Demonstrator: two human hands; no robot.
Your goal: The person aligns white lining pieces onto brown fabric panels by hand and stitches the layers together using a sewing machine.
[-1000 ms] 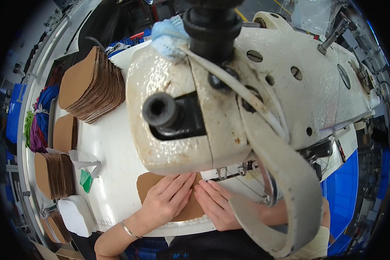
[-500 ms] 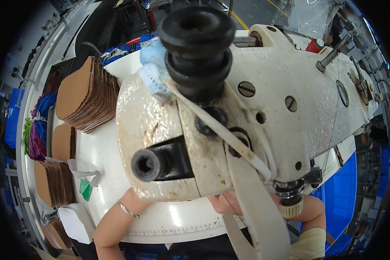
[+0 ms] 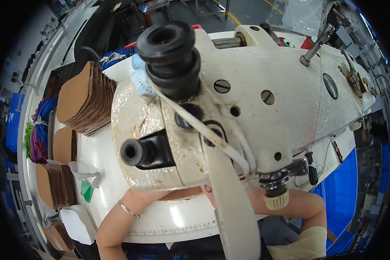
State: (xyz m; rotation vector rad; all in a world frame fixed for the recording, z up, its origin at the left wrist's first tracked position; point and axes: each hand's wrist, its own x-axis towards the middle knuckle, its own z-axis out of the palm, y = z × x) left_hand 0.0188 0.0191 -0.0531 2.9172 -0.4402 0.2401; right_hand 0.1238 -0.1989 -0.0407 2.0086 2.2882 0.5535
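A white sewing machine head (image 3: 281,121) with black knobs fills the middle of the view. Beneath its lower left part, my left hand (image 3: 154,194) reaches in past the silver bracelet; its fingers are hidden. A sliver of my right hand (image 3: 208,193) shows beside the pale curved guard (image 3: 232,216), the rest screened by the machine. Between my hands, a narrow edge of a brown piece (image 3: 180,196) shows on the white table (image 3: 171,221). I cannot make out what either hand holds.
Several stacks of brown cut pieces (image 3: 82,99) line the left, with a white stack (image 3: 78,221), a green scrap (image 3: 86,190) and coloured bundled strips (image 3: 43,125). A blue bin (image 3: 336,190) sits at the right. Red thread spools (image 3: 307,42) stand behind the machine.
The view has shifted, so the machine head now covers the hands and most of the brown piece, which showed plainly a second ago with my fingers lying on it.
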